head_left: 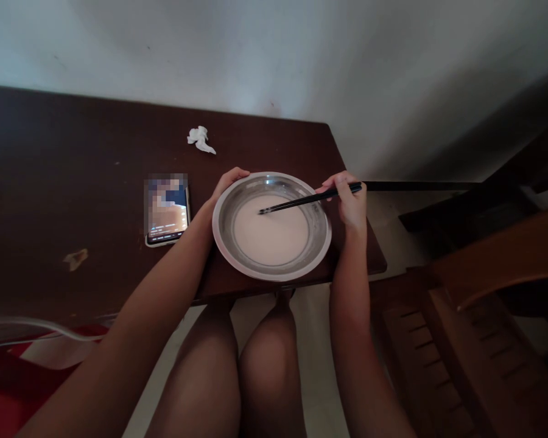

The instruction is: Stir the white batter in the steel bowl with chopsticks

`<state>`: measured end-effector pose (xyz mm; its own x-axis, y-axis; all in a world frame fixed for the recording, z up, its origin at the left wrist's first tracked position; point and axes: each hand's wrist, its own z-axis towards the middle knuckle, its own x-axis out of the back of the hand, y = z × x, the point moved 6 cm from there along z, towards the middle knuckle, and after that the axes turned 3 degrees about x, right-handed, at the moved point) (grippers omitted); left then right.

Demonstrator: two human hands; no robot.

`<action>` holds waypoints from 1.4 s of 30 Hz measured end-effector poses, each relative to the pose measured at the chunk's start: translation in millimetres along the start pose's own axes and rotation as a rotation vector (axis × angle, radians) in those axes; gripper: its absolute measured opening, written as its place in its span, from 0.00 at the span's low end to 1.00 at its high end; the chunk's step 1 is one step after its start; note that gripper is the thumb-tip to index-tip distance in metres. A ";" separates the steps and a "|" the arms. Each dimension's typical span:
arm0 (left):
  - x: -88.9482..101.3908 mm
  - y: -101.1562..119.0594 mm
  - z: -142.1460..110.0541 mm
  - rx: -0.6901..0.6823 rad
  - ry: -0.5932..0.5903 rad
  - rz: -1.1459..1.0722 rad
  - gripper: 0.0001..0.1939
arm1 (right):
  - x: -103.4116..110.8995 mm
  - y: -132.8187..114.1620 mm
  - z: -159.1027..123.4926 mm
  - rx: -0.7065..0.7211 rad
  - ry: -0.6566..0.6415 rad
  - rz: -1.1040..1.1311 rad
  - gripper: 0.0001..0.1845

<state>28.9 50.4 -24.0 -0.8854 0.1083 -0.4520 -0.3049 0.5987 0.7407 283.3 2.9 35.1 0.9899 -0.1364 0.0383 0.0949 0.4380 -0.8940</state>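
The left hand (pixel 231 180) is partly hidden behind the shiny metal bowl (pixel 225 235) of milky liquid (pixel 274 240) on the bench (pixel 95 152), its grip unclear, while slim black chopsticks (pixel 296 202) are pinched by the right hand (pixel 351 204).

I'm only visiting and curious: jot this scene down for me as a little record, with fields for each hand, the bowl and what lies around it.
Left hand: at the left rim of the bowl, fingers partly hidden
Right hand: holding black chopsticks
Chopstick tips: at the liquid; whether dipped, hard to tell
Bowl: wide, shiny, metal-looking, near the table edge
Contents: pale, cloudy liquid
Left of bowl: phone, screen lit
Farther back: crumpled white tissue
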 end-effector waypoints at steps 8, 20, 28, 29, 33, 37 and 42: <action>0.9 -0.7 -0.8 0.005 0.022 0.000 0.11 | -6.7 3.3 -1.1 -0.052 -0.108 0.008 0.23; 0.7 -0.4 -0.7 -0.014 0.018 0.030 0.12 | -6.0 1.9 -1.0 -0.049 -0.086 -0.020 0.24; -1.7 0.5 -2.2 -0.010 0.006 0.018 0.14 | -3.8 3.5 -1.6 -0.061 -0.072 0.007 0.24; -1.9 1.0 -2.8 -0.008 0.017 0.028 0.14 | -5.8 3.3 -2.1 -0.060 -0.101 0.014 0.23; -0.3 2.1 -2.5 -0.007 0.058 0.055 0.14 | 0.7 -0.2 -0.6 -0.004 0.000 -0.027 0.24; 0.5 1.3 -0.9 -0.013 0.043 0.058 0.14 | 3.0 0.3 -0.9 -0.031 0.027 -0.055 0.27; 1.7 1.0 -0.6 -0.008 0.046 0.058 0.14 | -5.0 0.5 -1.9 -0.044 -0.086 -0.035 0.24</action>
<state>26.9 50.7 -23.7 -0.9170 0.1058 -0.3845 -0.2550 0.5857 0.7694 278.1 2.1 33.6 0.9916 -0.0736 0.1065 0.1270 0.3947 -0.9100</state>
